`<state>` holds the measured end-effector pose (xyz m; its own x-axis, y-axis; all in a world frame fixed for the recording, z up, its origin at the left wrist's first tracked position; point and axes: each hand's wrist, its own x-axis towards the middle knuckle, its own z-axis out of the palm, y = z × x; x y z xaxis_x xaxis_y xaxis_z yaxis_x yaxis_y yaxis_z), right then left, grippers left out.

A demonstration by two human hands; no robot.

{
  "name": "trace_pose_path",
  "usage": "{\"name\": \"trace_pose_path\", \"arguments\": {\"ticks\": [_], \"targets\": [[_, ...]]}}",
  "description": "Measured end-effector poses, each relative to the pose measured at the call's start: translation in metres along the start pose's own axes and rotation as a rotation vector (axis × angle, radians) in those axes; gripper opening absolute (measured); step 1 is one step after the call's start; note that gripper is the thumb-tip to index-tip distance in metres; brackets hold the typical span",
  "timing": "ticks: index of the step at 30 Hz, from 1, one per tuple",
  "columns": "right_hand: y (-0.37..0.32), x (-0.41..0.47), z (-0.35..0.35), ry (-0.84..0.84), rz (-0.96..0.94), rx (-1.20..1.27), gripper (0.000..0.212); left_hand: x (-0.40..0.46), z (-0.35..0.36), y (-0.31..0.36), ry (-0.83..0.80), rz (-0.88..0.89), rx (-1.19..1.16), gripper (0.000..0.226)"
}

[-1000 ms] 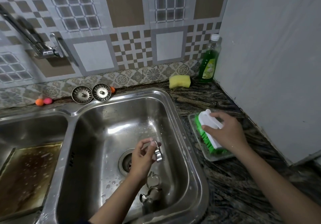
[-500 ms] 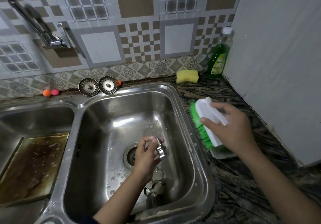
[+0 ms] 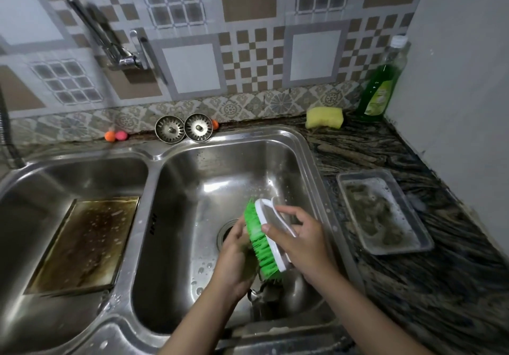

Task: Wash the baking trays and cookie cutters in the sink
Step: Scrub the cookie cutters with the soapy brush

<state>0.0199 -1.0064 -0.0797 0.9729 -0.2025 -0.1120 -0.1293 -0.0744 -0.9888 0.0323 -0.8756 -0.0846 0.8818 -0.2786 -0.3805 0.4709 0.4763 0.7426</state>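
— What's lying in the left basin?
— A stained baking tray (image 3: 82, 241).
— And over the right basin (image 3: 209, 167)?
— The left hand (image 3: 237, 258) is curling round something hidden behind green bristles; the right hand (image 3: 303, 241) is gripping the scrub brush (image 3: 265, 240) against it.

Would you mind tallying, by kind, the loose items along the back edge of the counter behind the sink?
Sink strainers: 2
Small balls: 3, orange, pink, and an orange one partly hidden behind a strainer
Yellow sponge: 1
Green soap bottle: 1
Total: 7
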Motion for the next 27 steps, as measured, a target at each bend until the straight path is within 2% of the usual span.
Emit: {"name": "trace_pose_path", "arguments": {"ticks": [4, 8, 11, 14, 17, 19, 23, 25, 27], "targets": [[0.005, 0.000, 0.001, -0.008, -0.023, 0.005, 0.045, -0.003, -0.004, 0.003, 0.083, 0.025, 0.033, 0.028], [0.015, 0.010, -0.001, 0.017, -0.025, -0.079, 0.054, -0.002, -0.017, -0.004, 0.130, 0.025, 0.054, 0.035], [0.015, 0.012, 0.001, 0.025, -0.016, -0.169, 0.051, -0.004, -0.020, -0.006, 0.133, -0.019, 0.042, 0.035], [0.011, 0.014, 0.002, 0.091, -0.001, -0.107, 0.042, -0.005, -0.022, -0.005, 0.129, -0.075, -0.046, 0.038], [0.007, 0.007, 0.006, -0.016, 0.037, 0.072, 0.039, -0.003, -0.028, -0.001, 0.126, -0.080, -0.064, 0.050], [0.009, 0.002, 0.010, -0.075, 0.024, 0.046, 0.042, -0.004, -0.030, 0.002, 0.110, -0.070, -0.038, 0.063], [0.014, 0.009, 0.008, -0.029, -0.031, -0.111, 0.044, -0.013, -0.035, 0.002, 0.050, -0.072, 0.074, 0.058], [0.015, 0.018, 0.002, -0.002, -0.035, -0.264, 0.048, -0.017, -0.036, 0.005, 0.044, -0.071, 0.215, 0.051], [0.011, 0.024, -0.006, 0.035, -0.016, -0.251, 0.049, -0.016, -0.035, 0.010, 0.055, -0.019, 0.425, 0.041]]}}
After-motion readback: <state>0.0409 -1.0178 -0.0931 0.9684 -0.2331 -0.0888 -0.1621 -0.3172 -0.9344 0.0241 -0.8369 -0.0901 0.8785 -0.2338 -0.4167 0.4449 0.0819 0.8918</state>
